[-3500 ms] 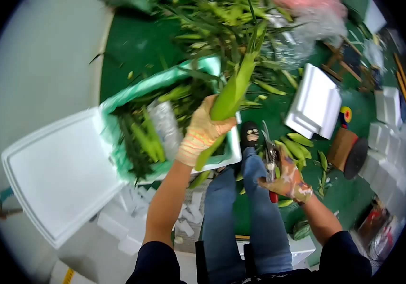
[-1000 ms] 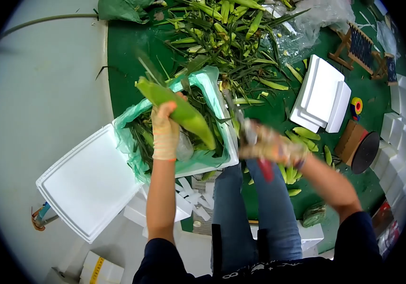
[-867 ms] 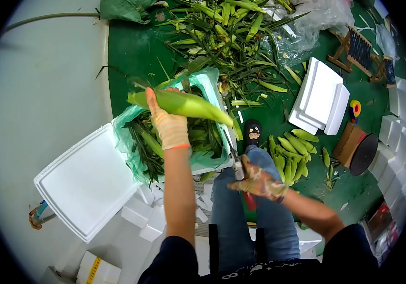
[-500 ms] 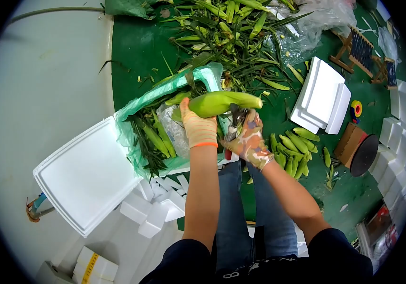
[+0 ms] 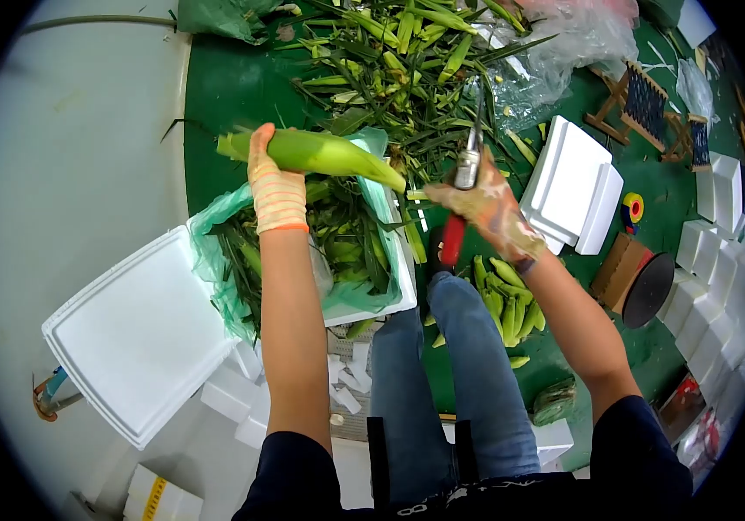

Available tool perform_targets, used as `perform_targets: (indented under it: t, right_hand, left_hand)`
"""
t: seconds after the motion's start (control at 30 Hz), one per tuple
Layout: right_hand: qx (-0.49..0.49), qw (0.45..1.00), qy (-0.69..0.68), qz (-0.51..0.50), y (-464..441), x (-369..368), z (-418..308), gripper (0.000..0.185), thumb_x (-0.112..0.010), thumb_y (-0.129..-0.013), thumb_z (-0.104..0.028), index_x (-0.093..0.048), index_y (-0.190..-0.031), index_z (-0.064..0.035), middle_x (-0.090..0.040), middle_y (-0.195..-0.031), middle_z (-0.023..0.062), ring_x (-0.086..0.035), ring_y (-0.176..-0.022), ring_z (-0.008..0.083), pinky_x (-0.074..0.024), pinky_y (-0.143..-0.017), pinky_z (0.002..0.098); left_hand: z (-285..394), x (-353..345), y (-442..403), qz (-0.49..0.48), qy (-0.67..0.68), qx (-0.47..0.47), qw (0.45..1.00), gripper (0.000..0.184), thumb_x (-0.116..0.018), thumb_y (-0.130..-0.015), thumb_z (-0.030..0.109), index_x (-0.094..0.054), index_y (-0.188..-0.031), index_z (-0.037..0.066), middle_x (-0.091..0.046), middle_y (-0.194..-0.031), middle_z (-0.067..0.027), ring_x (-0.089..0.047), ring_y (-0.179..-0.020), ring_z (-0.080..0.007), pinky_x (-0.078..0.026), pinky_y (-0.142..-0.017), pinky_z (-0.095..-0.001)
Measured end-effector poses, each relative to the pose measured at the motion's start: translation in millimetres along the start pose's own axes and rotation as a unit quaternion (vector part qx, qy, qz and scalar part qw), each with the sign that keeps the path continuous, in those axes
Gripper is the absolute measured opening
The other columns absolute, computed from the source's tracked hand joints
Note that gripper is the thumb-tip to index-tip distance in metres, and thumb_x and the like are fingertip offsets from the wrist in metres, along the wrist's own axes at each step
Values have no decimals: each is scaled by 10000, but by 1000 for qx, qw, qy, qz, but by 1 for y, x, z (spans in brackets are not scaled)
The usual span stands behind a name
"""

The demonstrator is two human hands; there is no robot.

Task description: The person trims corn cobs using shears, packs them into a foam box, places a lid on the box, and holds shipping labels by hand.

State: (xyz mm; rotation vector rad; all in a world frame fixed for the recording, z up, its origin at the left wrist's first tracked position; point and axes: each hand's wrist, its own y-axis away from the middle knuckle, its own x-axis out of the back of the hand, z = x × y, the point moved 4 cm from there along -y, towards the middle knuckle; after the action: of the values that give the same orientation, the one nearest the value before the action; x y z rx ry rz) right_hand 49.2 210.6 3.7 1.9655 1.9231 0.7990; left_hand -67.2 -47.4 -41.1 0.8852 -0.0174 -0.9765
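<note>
My left hand point(image 5: 278, 193), in a striped glove with an orange cuff, is closed around an ear of corn point(image 5: 333, 156) in its green husk. The ear lies roughly level above a white foam box point(image 5: 402, 273) with a green plastic liner point(image 5: 216, 213). Leafy corn husks point(image 5: 337, 230) fill the box. To the right, my right hand point(image 5: 496, 208), in a camouflage glove, grips pruning shears point(image 5: 468, 167) with a red handle. The shears point away from me, apart from the ear, and their blades are blurred.
A heap of husks and leaves point(image 5: 416, 69) covers the floor ahead, beside clear plastic sheeting point(image 5: 572, 52). Several ears point(image 5: 507, 300) lie by my right leg. Foam lids point(image 5: 568, 182) point(image 5: 142, 334), a tape roll point(image 5: 633, 207), a folding stool point(image 5: 650, 104) and stacked foam boxes point(image 5: 702, 247) surround me.
The ear of corn has moved left and up with my left hand, its narrow end now tilting down. My right hand and the shears have drawn away from it, the blades swinging upward.
</note>
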Motion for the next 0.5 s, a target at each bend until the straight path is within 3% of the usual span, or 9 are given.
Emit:
perform_targets:
  t: [0.07, 0.1, 0.13, 0.23, 0.3, 0.33, 0.4, 0.5]
  right_hand:
    - [16, 983, 183, 27, -10, -6, -34, 617, -776, -666, -323, -384, -1048, -38, -572, -765, 113, -589, -703, 241, -513, -629, 332]
    - [74, 974, 213, -4, -20, -17, -34, 685, -775, -658, -338, -347, -1092, -24, -590, -759, 154, -596, -714, 278, -513, -651, 352]
    - [63, 966, 238, -79, -27, -25, -35, 630, -749, -687, -348, -379, -1062, -2, -596, -825, 191, -587, -734, 295, -503, -672, 360]
    - [61, 968, 210, -124, -19, -39, -29, 569, -716, -703, -290, -432, -1055, 56, -583, -904, 214, -568, -789, 306, -467, -752, 351]
    - [112, 981, 125, -100, -9, -39, -27, 507, -709, -663, -180, -471, -1055, 39, -591, -898, 182, -562, -808, 279, -457, -770, 335]
    - [41, 990, 99, -88, -1, -36, -48, 476, -705, -653, -150, -491, -1039, 27, -596, -901, 165, -559, -798, 255, -459, -764, 331]
    - [49, 994, 44, -87, -14, -33, -37, 451, -715, -642, -139, -527, -1033, -13, -609, -913, 121, -548, -783, 185, -464, -736, 318]
    - [213, 953, 153, -149, -24, -34, -31, 530, -733, -663, -214, -505, -1086, 8, -607, -912, 135, -563, -770, 217, -471, -716, 327]
  left_hand:
    - [-5, -20, 20, -32, -2, 27, 999, 365, -691, -751, 326, -508, -910, 53, -538, -909, -130, -531, -891, -319, -438, -857, -456]
    - [-10, -26, 24, -39, 48, 72, 995, 443, -683, -755, 369, -485, -961, 31, -540, -959, -164, -534, -915, -333, -434, -873, -457]
    - [-12, -31, 27, -39, 48, 71, 996, 443, -683, -755, 369, -485, -961, 31, -540, -959, -164, -534, -915, -333, -434, -873, -457]
    - [-13, -27, 29, 16, 58, 45, 997, 492, -651, -772, 398, -469, -1013, 10, -540, -1019, -180, -531, -965, -348, -433, -890, -454]
    - [-24, 4, 10, 25, 80, 47, 995, 476, -643, -777, 383, -472, -1023, 13, -543, -1023, -178, -532, -965, -343, -435, -886, -454]
    - [-29, 15, 4, 24, 97, 50, 994, 460, -635, -783, 368, -474, -1032, 16, -545, -1027, -176, -534, -965, -339, -436, -883, -453]
    - [-35, 34, 8, 17, 87, 56, 994, 403, -626, -789, 331, -489, -1036, 43, -553, -1036, -159, -543, -956, -311, -441, -872, -448]
    - [-41, 69, 19, 123, 88, 99, 983, 413, -635, -788, 304, -503, -1109, 80, -545, -1081, -126, -532, -1001, -248, -447, -881, -435]
